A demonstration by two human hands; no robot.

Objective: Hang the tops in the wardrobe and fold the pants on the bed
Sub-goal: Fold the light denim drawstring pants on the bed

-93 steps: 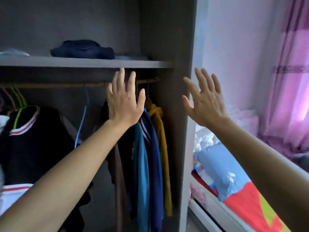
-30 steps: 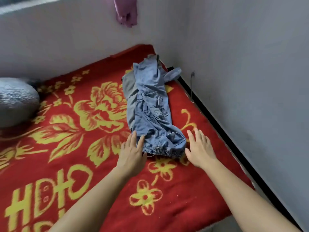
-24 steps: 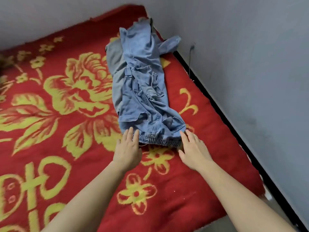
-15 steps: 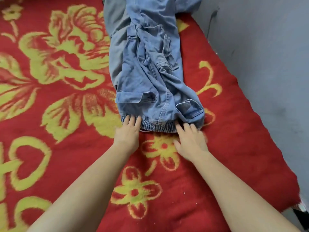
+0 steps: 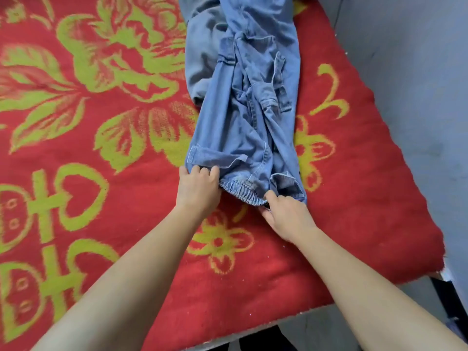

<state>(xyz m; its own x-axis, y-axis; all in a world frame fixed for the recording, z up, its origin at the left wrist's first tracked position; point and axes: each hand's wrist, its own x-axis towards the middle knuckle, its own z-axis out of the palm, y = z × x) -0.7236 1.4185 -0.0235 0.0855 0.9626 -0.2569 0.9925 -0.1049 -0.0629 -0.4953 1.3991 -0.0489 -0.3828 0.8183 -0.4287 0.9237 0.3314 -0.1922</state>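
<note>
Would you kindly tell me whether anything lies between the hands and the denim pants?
Nothing visible does. The left hand and the right hand both grip the elastic edge of the denim pants, which lie on the red blanket.

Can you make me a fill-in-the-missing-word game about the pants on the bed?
1. The pants are ____ in colour.
2. The blanket under them is ____ with yellow flowers.
3. The left hand and the right hand each grip the pants, so ____ hands hold them.
4. The grey wall is nearer the ____ hand.

Missing words: blue, red, two, right.
</note>
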